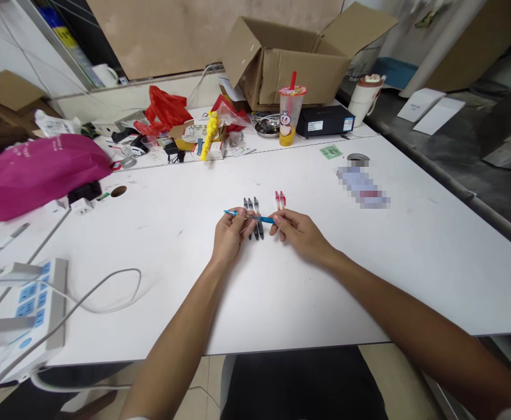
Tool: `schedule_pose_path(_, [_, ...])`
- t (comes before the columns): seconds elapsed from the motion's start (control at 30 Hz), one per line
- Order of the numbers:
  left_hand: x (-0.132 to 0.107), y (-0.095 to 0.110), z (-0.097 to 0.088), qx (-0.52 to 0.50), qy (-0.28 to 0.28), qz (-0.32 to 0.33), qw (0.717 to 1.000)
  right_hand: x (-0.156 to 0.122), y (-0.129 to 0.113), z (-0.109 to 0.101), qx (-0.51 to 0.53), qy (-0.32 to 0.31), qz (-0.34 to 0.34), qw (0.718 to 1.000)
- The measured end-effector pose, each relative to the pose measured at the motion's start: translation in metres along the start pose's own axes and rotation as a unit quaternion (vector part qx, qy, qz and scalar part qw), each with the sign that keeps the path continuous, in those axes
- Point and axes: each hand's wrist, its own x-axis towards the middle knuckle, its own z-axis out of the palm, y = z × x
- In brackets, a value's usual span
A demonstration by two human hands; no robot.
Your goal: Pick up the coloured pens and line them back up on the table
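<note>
A blue pen (264, 219) is held nearly level between my two hands, a little above the white table (308, 297). My left hand (231, 234) pinches its thin, lighter end, while my right hand (297, 232) grips the blue end. Beneath and behind the pen, several black pens (256, 205) lie side by side, partly covered by my left fingers. Just to their right are red pens (280, 199), two of which show; their lower parts are hidden by my right hand.
A power strip (54, 303) with looping cables occupies the left front. Behind it sits a magenta bag (41, 169). Along the back stand a drink cup (289, 116), a black box (325, 121) and an open carton (299, 76). A tape roll (358, 157) lies at right.
</note>
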Motion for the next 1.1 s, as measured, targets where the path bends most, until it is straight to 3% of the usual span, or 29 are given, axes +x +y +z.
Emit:
schedule_pose_path(0.13, [-0.0012,0.0009,0.0007,-0.008,-0.015,-0.001,1.0,0.0038,0.0024,-0.0012,0.013,0.028,-0.003,1.0])
schedule_pose_path(0.3, [-0.0003,0.0021,0.0002,0.001,0.002,-0.003,1.0,0.003,0.0,-0.0006,-0.041,0.083,-0.045,0.995])
schedule_pose_path(0.47, [0.0002,0.0019,0.0,0.007,0.001,-0.03,1.0,0.0023,-0.0001,-0.0011,0.0,0.032,0.027,0.999])
schedule_pose_path(0.63, [-0.0011,0.0031,0.0004,0.015,0.004,-0.029,0.999,0.005,0.0006,-0.0016,-0.037,0.069,-0.009,0.997])
schedule_pose_path(0.77, [-0.0013,0.0033,-0.0002,0.025,-0.002,-0.034,0.999,0.0048,-0.0002,-0.001,0.001,0.036,0.016,0.999])
schedule_pose_path(1.1, [-0.0013,0.0035,-0.0001,0.038,0.006,-0.035,0.999,0.0046,0.0017,-0.0007,-0.023,0.051,-0.009,0.998])
